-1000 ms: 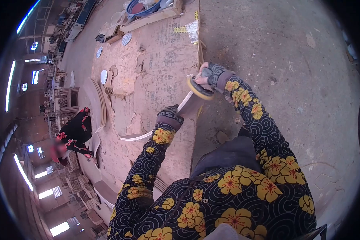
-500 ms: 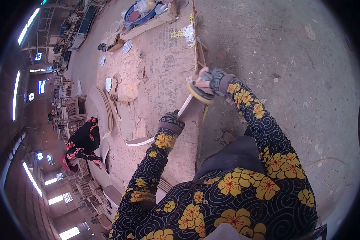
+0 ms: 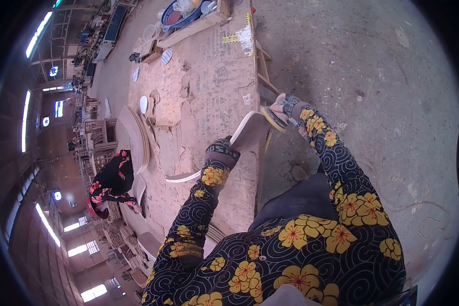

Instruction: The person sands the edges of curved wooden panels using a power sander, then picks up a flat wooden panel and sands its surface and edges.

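A curved wooden panel [image 3: 251, 133] with a pale edge lies across the near part of the worktable [image 3: 204, 102]. My left hand [image 3: 223, 149], in a dark fingerless glove, is closed around the panel's middle. My right hand [image 3: 286, 107], gloved the same way, grips a round sander [image 3: 274, 120] with a yellow-rimmed disc. The sander is tilted right by the panel's far right end, beyond the table edge. Part of the panel is hidden under my left hand, and its other end curves out to the left.
Round discs [image 3: 144, 104] lie on the table's far side. Stacked curved panels [image 3: 133, 135] rest near another person [image 3: 112, 178] across the table. A blue basin [image 3: 164, 23] sits behind a wooden rail [image 3: 196, 29]. Concrete floor [image 3: 341, 66] extends on the right.
My right hand has moved the sander to the right, off the panel's upper edge to its right end. The panel is turned, showing more of its broad face.
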